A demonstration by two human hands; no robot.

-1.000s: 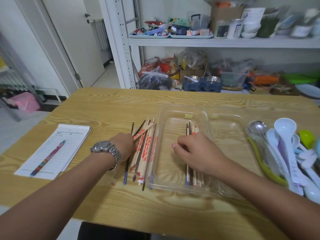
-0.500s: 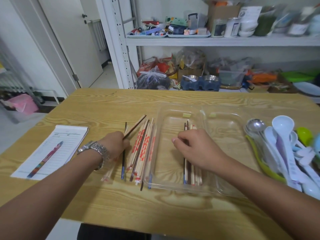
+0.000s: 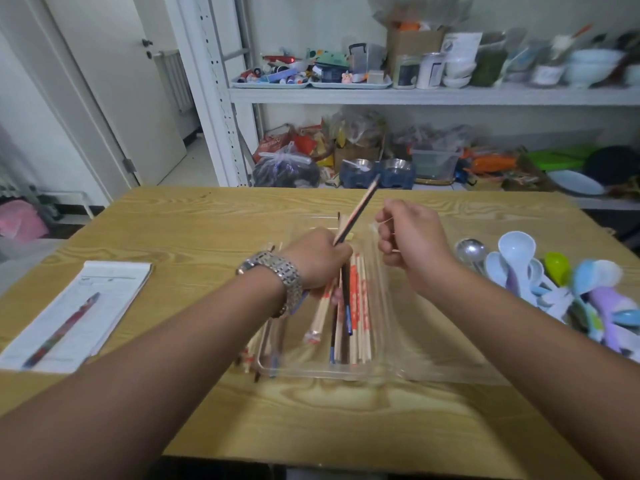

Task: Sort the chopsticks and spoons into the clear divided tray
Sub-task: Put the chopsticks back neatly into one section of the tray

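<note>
Change: left hand [image 3: 318, 261] is now raised over the tray [image 3: 433, 365], chopsticks [image 3: 358, 207] gripped in its curled fingers; right hand [image 3: 412, 237] is lifted, fingers curled, nothing seen held.
Surface: spoons [image 3: 512, 258] are piled on the table [image 3: 311, 420], right of the tray.
Room: shelf [image 3: 415, 95] is set behind.
Edges: tray is kept back from the near edge.

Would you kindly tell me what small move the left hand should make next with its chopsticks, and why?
Probably lower the left hand and lay its held chopsticks flat beside the sorted chopsticks in the clear tray's left compartment. The bundle hangs tilted above that compartment, with one dark stick pointing up.
</note>
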